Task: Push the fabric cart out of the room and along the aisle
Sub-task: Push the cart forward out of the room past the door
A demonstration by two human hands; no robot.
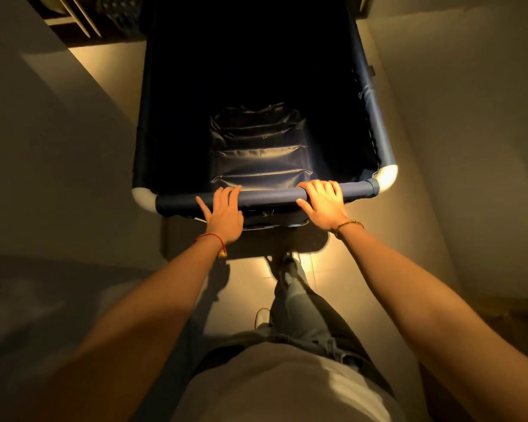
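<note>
Fabric cart (256, 95): dark navy cloth bin, deep and unlit inside, standing directly ahead of both hands and filling the middle of the view from the hands outward. Near rail (269, 196): cloth-wrapped bar, running crosswise beneath both hands. White corner fittings: one (142, 200) just outside the left hand, one (386, 175) just outside the right hand. Glossy navy cloth panel (258, 153): creased in horizontal folds, lying on the cart's inner wall just beyond the fingertips and between the two hands. Left hand (224, 215): laid over the near rail, fingers draped across the top and curled forward, thumb spread out to the side; fingers only loosely bent, not fully wrapped round the bar. Red cord bracelet (212, 238): on the left wrist, with a small gold bead hanging below it. Right hand (325, 204): set on the same rail well apart from the left, fingers folded over the top edge, thumb tucked against the near side of the bar; a light clasp on the rail. Gold chain bracelet (349, 224): on the right wrist. Pale walls (58, 153): close to either side of the cart, outside each hand. Tiled floor (247, 287): warmly lit, below and behind the hands. Person's legs in light jeans (299, 303): behind the hands, one white shoe (262, 316) on the floor.
</note>
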